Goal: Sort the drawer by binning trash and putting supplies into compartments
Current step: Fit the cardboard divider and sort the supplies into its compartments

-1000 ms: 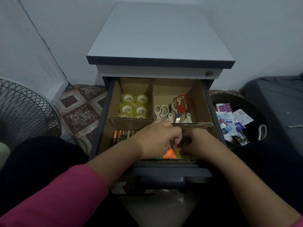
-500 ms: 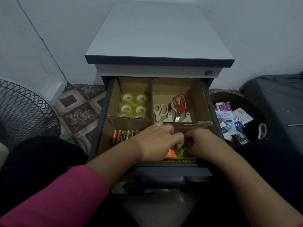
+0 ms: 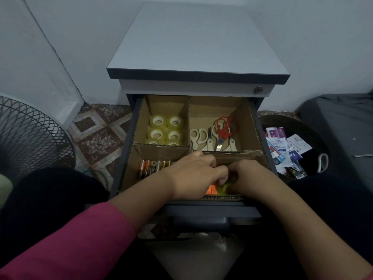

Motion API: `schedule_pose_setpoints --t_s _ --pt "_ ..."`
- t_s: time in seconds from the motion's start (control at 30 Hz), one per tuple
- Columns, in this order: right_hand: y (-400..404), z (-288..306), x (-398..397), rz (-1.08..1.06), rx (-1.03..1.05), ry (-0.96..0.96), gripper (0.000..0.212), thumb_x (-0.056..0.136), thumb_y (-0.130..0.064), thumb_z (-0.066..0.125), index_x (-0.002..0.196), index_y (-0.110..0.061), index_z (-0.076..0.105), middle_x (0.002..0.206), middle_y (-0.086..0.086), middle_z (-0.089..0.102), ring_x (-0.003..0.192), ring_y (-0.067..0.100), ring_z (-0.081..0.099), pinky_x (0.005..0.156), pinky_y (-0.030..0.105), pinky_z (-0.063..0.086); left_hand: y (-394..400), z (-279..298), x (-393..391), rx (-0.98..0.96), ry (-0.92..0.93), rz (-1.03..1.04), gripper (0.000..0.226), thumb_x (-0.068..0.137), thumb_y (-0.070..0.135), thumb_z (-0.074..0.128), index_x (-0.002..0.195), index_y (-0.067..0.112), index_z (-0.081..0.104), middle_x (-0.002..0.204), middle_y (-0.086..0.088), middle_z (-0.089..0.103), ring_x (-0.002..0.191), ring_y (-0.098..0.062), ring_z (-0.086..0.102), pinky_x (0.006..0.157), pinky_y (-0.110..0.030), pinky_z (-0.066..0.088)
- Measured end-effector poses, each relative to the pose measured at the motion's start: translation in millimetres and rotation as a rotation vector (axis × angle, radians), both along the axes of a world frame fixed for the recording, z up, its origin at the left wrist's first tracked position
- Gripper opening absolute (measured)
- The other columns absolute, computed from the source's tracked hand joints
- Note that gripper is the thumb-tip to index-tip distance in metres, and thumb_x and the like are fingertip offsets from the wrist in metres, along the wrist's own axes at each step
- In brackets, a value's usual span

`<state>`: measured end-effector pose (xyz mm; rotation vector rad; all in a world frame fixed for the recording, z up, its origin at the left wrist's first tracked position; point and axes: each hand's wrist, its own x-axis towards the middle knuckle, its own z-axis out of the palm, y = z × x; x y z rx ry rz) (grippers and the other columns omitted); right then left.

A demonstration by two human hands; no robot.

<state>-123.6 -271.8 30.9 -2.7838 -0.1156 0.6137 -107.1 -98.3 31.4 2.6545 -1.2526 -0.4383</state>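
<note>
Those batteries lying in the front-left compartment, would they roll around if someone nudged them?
Probably: the batteries are round cylinders lying on their sides. Packed side by side, they would likely jostle each other rather than roll far. The cardboard divider behind should stop them.

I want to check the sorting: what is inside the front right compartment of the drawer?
Orange and yellow-green sticky notes show there; both hands cover the rest.

sticky notes (image 3: 219,189) mostly hidden under hands (image 3: 220,174), fan (image 3: 30,136) cropped
</note>
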Motion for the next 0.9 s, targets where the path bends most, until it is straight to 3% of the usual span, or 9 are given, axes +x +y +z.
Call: schedule_pose_setpoints --t_s 0.2,0.37,0.53,0.67,0.8,0.9 --pt "-0.7 -0.6 -1.3 -0.014 0.008 -0.007 0.028 0.068 -0.024 0.073 0.096 -0.030 0.070 0.093 -0.003 0.065 0.091 0.013 0.061 0.079 0.032 0.054 -0.1 -3.2 1.2 -0.001 0.008 -0.001 0.032 0.089 0.012 0.044 0.105 0.039 0.041 0.109 0.006 0.045 0.099 -0.019 0.040 0.094 -0.037 0.039" --pt "-1.5 1.6 -1.5 -0.013 0.007 -0.009 0.028 0.069 -0.024 0.073 0.096 -0.031 0.069 0.085 -0.009 0.058 0.088 0.010 0.057 0.079 0.031 0.053 0.7 -2.3 0.4 -0.027 0.020 0.029 0.030 0.090 0.011 0.044 0.105 0.036 0.044 0.108 0.006 0.045 0.096 -0.017 0.038 0.093 -0.034 0.038" --pt "-2.6 1.9 -1.9 -0.014 0.036 0.006 0.017 0.070 -0.023 0.072 0.082 -0.033 0.064 0.080 -0.011 0.056 0.085 0.011 0.058 0.077 0.030 0.052 -0.6 -0.5 -0.6 -0.025 0.019 0.033 0.028 0.091 0.012 0.041 0.107 0.035 0.046 0.108 0.006 0.045 0.097 -0.018 0.038 0.085 -0.025 0.029" --pt "-2.6 3.5 -2.0 -0.019 0.033 -0.006 0.023 0.072 -0.021 0.071 0.068 -0.036 0.054 0.075 -0.013 0.053 0.082 0.008 0.054 0.078 0.029 0.052 -0.7 1.2 -1.1 -0.023 -0.004 0.029 0.028 0.092 0.011 0.041 0.108 0.033 0.046 0.109 0.005 0.046 0.097 -0.017 0.038 0.074 -0.022 0.016" --pt "-3.5 3.1 -2.6 -0.005 0.089 -0.041 0.025 0.078 -0.020 0.065 0.062 -0.036 0.054 0.073 -0.012 0.054 0.081 0.009 0.055 0.077 0.030 0.051 0.4 0.7 -1.7 -0.035 0.041 0.050 0.024 0.091 0.015 0.039 0.106 0.033 0.047 0.108 0.005 0.048 0.097 -0.018 0.038 0.091 -0.028 0.033" --pt "-3.7 2.2 -3.3 0.029 0.194 -0.072 0.004 0.082 -0.024 0.067 0.079 -0.027 0.069 0.079 -0.007 0.064 0.081 0.010 0.059 0.077 0.028 0.049 3.1 1.4 -3.2 -0.085 0.064 0.073 0.021 0.092 0.018 0.040 0.103 0.031 0.051 0.106 0.004 0.050 0.100 -0.020 0.042 0.095 -0.035 0.038"
